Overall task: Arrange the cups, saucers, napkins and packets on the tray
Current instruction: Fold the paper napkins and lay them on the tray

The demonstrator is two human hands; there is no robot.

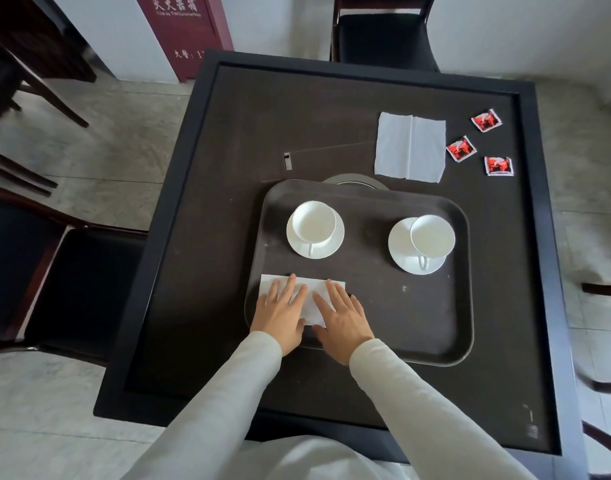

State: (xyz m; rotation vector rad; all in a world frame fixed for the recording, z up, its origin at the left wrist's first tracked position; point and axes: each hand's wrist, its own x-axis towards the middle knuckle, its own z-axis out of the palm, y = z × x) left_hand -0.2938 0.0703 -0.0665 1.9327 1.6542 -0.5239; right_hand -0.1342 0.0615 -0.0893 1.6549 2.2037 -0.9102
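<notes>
Showing two cups (pixel 313 221) (pixel 432 235), two saucers (pixel 329 250) (pixel 399 244), two napkins (pixel 273 280) (pixel 409 147), three packets (pixel 486 120) (pixel 461 148) (pixel 499 165).

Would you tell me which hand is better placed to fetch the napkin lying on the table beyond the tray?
Probably the right hand: it presses the near napkin on the side closer to the far napkin, which lies toward the table's right. The left hand would have to reach across the cups.
</notes>
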